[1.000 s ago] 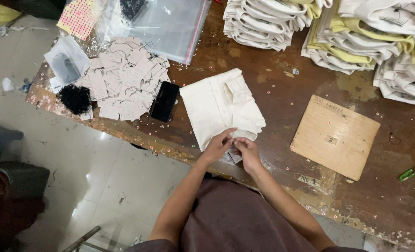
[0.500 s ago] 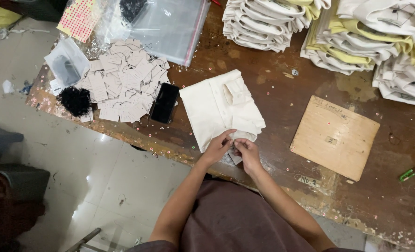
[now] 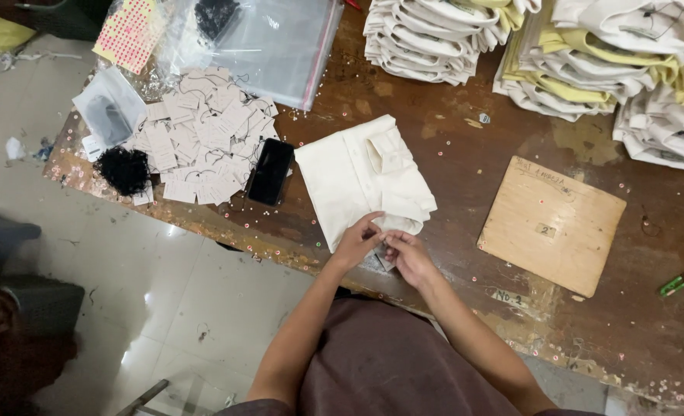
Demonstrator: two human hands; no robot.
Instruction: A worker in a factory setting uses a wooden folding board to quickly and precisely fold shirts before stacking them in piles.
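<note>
My left hand and right hand meet at the near edge of the folded cream garment, fingers pinching something small there; what it is, I cannot tell. Garment lies flat on the wooden table, black phone just beside it, wooden board to the right.

phone left of folded garment, board right

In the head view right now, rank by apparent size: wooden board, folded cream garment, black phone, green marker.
1-2. folded cream garment and wooden board: too alike to rank.
3. black phone
4. green marker
</note>
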